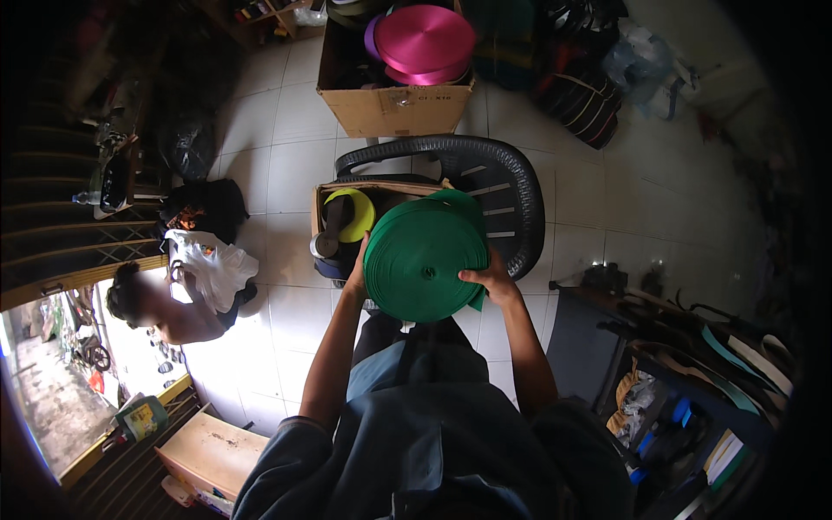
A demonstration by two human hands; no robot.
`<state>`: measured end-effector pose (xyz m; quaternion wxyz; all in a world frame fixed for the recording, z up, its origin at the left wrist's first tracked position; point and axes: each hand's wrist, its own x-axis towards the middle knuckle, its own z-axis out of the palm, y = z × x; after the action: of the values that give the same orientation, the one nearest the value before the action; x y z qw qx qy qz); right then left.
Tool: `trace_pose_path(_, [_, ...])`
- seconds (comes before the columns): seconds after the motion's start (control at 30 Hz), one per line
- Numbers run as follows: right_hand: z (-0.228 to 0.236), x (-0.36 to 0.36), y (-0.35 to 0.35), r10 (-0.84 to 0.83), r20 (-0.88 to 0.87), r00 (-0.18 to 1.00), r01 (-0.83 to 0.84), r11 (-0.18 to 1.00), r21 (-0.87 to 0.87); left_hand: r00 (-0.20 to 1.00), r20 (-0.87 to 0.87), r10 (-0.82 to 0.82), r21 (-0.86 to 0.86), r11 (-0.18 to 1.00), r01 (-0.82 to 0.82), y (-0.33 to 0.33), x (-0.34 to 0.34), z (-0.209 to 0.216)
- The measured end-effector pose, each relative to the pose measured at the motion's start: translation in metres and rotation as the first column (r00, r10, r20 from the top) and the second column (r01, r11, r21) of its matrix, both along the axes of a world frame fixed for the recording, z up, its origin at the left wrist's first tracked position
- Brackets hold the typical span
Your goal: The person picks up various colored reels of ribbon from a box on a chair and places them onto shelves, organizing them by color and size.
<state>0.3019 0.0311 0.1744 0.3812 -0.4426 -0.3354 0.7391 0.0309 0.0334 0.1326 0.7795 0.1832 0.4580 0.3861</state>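
Observation:
A large green roll of webbing strap (416, 247) is held up between my two hands in front of my body. My left hand (359, 270) grips its left edge, most of the fingers hidden beneath it. On the right, my right hand (492, 279) wraps the edge with the thumb lying on the flat face. Just beyond the roll, a cardboard box (317, 208) sits on a black plastic chair (525, 199). A yellow-green roll (363, 217) and a small grey roll (326, 244) show in that box; the green roll covers part of it.
A bigger cardboard box (394, 113) with pink (425, 42) and purple rolls stands beyond the chair. At the left, a person (186, 299) sits low by the open doorway. A dark cabinet (582, 347) with strips on top is at right, a wooden cabinet (212, 446) at lower left.

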Motion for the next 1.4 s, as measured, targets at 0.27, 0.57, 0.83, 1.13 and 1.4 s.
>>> trace_pose_path(0.27, [0.053,-0.027,-0.038,-0.112,-0.06,0.992,0.115,0.992,0.052,0.974,0.215,0.078,0.266,0.955,-0.135,-0.03,-0.034,0.093])
trace_pose_path(0.57, [0.052,-0.085,-0.107,-0.268,-0.133,0.954,0.278,0.958,0.066,0.96,-0.261,0.105,0.508,0.86,0.044,-0.082,-0.071,0.171])
trace_pose_path(0.83, [0.048,-0.133,-0.171,-0.389,-0.309,0.868,0.386,0.92,-0.074,0.647,-0.738,0.193,0.542,0.74,0.398,-0.131,-0.101,0.206])
trace_pose_path(1.13, [0.053,-0.127,-0.201,-0.316,-0.393,0.863,0.367,0.928,0.059,0.702,-0.711,0.035,0.579,0.595,0.558,-0.148,-0.105,0.236])
trace_pose_path(1.4, [0.048,-0.091,-0.231,-0.38,-0.398,0.835,0.456,0.882,0.116,0.691,-0.718,0.085,0.646,0.452,0.616,-0.153,-0.071,0.274])
